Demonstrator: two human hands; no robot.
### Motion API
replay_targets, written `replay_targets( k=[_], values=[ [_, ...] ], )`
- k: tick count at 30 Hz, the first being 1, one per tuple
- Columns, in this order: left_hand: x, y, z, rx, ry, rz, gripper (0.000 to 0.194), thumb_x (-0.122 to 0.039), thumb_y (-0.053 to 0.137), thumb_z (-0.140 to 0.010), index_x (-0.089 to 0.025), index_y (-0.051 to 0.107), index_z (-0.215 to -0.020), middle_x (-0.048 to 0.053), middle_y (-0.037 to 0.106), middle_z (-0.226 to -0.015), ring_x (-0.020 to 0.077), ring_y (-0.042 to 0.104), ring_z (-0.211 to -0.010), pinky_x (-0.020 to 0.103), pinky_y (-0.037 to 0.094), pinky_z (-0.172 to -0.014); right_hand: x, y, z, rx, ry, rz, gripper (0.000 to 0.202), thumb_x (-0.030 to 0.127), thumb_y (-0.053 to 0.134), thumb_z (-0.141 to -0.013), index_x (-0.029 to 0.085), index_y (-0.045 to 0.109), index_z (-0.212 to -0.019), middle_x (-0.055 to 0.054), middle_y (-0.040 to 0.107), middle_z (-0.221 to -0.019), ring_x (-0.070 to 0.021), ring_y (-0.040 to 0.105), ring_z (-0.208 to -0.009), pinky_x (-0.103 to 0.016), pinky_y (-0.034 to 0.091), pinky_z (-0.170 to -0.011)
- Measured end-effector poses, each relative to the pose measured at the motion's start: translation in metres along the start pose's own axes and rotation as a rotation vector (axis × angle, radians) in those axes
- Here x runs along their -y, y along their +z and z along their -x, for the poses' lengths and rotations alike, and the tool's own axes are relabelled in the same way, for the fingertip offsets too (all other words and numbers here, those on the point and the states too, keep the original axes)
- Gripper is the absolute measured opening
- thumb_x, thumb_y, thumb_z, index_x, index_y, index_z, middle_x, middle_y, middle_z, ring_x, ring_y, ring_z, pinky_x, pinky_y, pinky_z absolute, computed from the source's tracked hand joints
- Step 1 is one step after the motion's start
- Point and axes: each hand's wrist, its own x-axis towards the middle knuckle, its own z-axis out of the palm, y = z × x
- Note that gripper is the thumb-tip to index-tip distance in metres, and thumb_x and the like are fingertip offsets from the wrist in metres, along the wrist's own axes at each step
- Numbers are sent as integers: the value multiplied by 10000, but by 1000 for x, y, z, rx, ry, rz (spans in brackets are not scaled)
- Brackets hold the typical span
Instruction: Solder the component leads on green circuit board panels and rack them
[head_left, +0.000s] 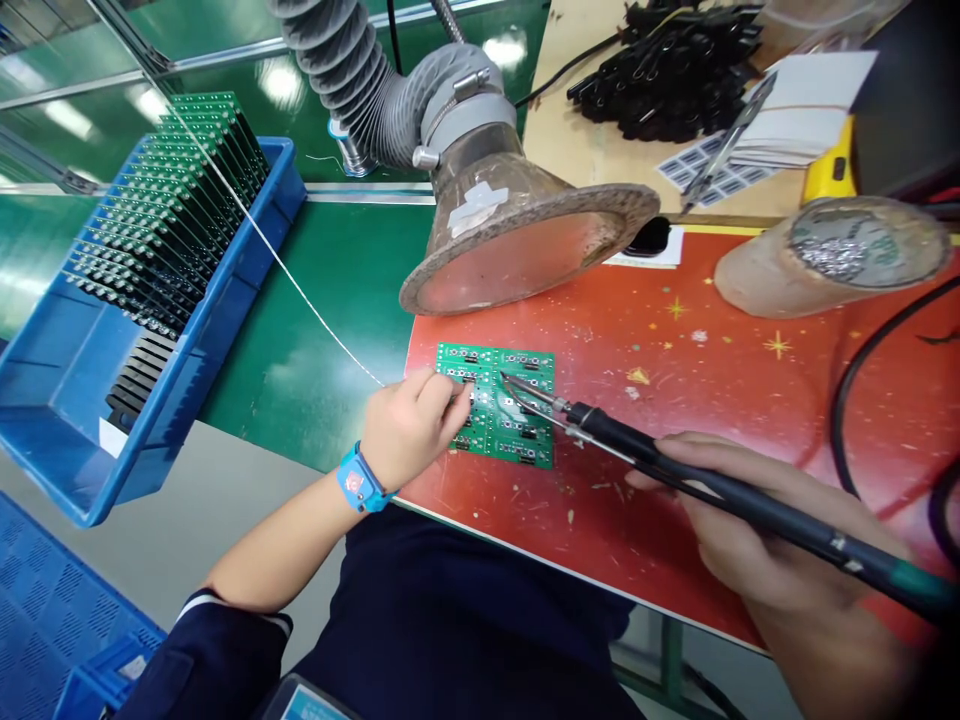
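A green circuit board [507, 436] with rows of small components lies flat on the red mat. My left hand [414, 420], a blue watch at its wrist, is closed in a pinch over the board's left part. Into it runs a thin pale solder wire [289, 270] from the upper left; the fingers hide its end. My right hand [739, 520] is wrapped round a soldering iron [675, 465] with a thin metal tube along its side. The iron's tip is over the middle of the board; whether it touches cannot be made out.
A fume extraction hood [480, 225] hangs just behind the board. Left stands a blue bin [247, 225] holding a stack of green boards [169, 200]. At right are a cup-like container [772, 265] with metallic bits on top and a black cable [851, 370]. Black parts [667, 75] lie behind.
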Motion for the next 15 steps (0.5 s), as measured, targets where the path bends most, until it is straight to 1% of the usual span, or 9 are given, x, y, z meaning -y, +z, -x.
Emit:
replay_targets(
  k=[3,5,9,12,15],
  values=[
    [1,6,-11,11,37,-44,267,-255,523,-961,-165,559,-712,-13,574,-623,89,506,-502,217,346,-459,-12,3,-6,65,-16,-25,290,218,616,-847,311,661,-1118,-12,752,-843,-176,727,-691,-296,630,-671],
    [2,9,-16,20,48,-79,278,-251,505,-967,-167,558,-708,-14,566,-624,88,498,-499,223,334,-460,-14,5,-9,129,-9,14,285,241,610,-858,286,644,-1137,-19,759,-835,-176,735,-723,-282,629,-685],
    [4,14,-19,15,38,-117,285,-253,510,-964,-170,555,-695,-20,554,-615,85,479,-487,233,302,-456,-12,7,-15,197,-10,88,269,312,570,-879,259,631,-1136,-35,771,-866,-182,741,-724,-314,636,-730],
    [5,17,-20,25,35,-102,280,-254,517,-959,-171,552,-694,-17,559,-619,88,482,-489,235,305,-459,-10,7,-18,230,-12,97,290,295,555,-881,262,612,-1163,-33,774,-904,-176,743,-720,-316,637,-742],
    [5,19,-20,29,35,-93,286,-252,506,-963,-171,547,-692,-13,563,-622,90,481,-487,237,310,-461,-9,7,-20,255,-24,91,292,278,546,-881,257,610,-1165,-32,773,-894,-172,744,-732,-297,635,-730]
  ],
)
